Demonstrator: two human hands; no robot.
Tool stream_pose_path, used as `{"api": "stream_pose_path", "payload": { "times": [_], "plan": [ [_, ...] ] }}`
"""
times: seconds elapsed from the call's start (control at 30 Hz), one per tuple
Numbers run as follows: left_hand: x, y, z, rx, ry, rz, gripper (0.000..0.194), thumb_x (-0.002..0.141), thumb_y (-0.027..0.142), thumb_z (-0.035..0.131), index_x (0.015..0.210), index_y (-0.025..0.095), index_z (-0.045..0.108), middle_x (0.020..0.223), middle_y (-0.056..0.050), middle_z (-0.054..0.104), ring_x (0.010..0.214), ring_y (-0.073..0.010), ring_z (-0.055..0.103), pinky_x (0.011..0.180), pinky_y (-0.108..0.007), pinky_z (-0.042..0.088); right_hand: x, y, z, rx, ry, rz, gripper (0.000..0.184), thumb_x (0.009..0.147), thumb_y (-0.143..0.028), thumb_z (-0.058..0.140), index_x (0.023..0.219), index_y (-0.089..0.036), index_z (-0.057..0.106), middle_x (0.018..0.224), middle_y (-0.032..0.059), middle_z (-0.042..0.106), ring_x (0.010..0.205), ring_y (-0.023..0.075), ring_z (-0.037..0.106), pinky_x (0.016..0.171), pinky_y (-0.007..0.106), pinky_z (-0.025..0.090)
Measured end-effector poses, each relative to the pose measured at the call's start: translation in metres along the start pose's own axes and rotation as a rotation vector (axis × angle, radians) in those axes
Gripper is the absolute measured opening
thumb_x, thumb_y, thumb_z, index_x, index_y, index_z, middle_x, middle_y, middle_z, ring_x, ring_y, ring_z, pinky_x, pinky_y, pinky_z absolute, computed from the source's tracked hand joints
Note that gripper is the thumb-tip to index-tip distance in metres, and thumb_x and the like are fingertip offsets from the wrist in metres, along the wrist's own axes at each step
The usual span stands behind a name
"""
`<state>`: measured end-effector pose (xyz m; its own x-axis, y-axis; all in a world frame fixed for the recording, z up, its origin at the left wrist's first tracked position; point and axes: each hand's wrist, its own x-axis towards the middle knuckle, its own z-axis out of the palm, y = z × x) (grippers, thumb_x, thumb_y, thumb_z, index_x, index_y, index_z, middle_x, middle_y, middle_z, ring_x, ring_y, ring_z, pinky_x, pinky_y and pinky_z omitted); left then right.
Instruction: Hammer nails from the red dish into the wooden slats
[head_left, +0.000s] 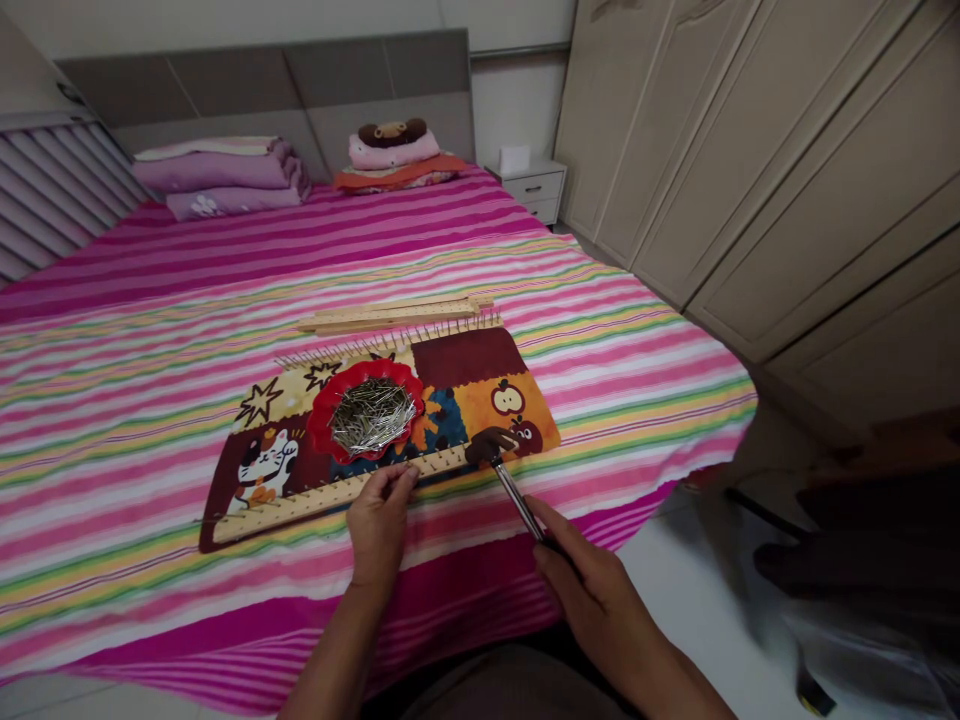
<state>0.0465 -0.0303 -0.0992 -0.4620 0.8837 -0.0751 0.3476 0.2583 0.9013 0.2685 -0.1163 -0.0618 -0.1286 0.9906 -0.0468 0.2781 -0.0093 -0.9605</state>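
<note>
A long wooden strip (300, 508) studded with small upright nails lies along the near edge of a patterned mat (472, 352). Thumb and fingers pinched, my left hand (381, 520) grips the strip near its middle. My right hand (592, 585) is wrapped around the dark handle of a hammer (517, 497) with a shiny metal shaft. The hammer's dark head (491, 445) is over the strip's right end and hides part of it; whether they touch I cannot tell. On the mat, a red scalloped bowl (320, 425) holds many loose nails (371, 415).
Behind the bowl lies another nail-studded strip (390, 341), with more wooden strips (394, 314) stacked beyond. All rest on a bed with a striped sheet (120, 400). Folded bedding (217, 180) and a pillow pile (394, 152) sit by the headboard. Wardrobe doors (750, 130) stand at right.
</note>
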Motion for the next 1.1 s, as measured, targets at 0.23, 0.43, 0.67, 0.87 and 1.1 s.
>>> {"api": "stream_pose_path", "payload": {
  "times": [0.23,0.43,0.67,0.87,1.1],
  "plan": [
    [0.0,0.0,0.0,0.02,-0.012,0.01,0.027,0.065,0.045,0.064,0.076,0.021,0.067,0.067,0.0,0.069,0.063,-0.0155,0.061,0.063,-0.026,0.047,0.002,-0.003,0.001,0.007,-0.015,0.006,0.044,0.093,-0.03,0.041,0.135,-0.017,0.047,0.101,0.0064,0.07,0.094,0.0158,0.065,0.089,0.028,0.049],
    [0.0,-0.005,0.0,0.093,-0.017,0.113,0.021,0.069,0.041,0.062,0.076,0.022,0.067,0.077,-0.002,0.071,0.073,-0.0174,0.063,0.072,-0.028,0.048,0.003,-0.004,0.001,0.004,-0.031,0.019,0.045,0.094,-0.03,0.04,0.137,-0.018,0.044,0.102,0.0055,0.07,0.092,0.0154,0.065,0.087,0.027,0.049],
    [0.002,-0.013,0.002,0.198,-0.028,0.346,0.016,0.075,0.037,0.058,0.074,0.023,0.066,0.079,-0.003,0.069,0.08,-0.0188,0.062,0.076,-0.029,0.046,0.004,-0.006,0.007,-0.073,-0.07,-0.022,0.045,0.094,-0.027,0.04,0.138,-0.023,0.043,0.1,0.0039,0.071,0.08,0.0149,0.066,0.085,0.029,0.051],
    [0.001,-0.015,0.004,0.25,-0.024,0.401,0.015,0.077,0.033,0.054,0.075,0.023,0.065,0.077,-0.003,0.068,0.076,-0.0179,0.061,0.072,-0.028,0.045,0.016,-0.017,0.018,-0.151,-0.161,-0.108,0.048,0.094,-0.02,0.038,0.142,-0.029,0.037,0.12,0.0038,0.065,0.105,0.0174,0.063,0.089,0.032,0.05],
    [-0.001,-0.013,0.005,0.262,-0.016,0.442,0.016,0.078,0.031,0.053,0.072,0.022,0.064,0.074,-0.003,0.066,0.073,-0.0172,0.059,0.069,-0.027,0.044,0.026,-0.024,0.025,-0.218,-0.173,-0.253,0.049,0.094,-0.018,0.037,0.142,-0.024,0.036,0.133,0.0061,0.056,0.122,0.0177,0.052,0.101,0.034,0.043]
  ]
}}
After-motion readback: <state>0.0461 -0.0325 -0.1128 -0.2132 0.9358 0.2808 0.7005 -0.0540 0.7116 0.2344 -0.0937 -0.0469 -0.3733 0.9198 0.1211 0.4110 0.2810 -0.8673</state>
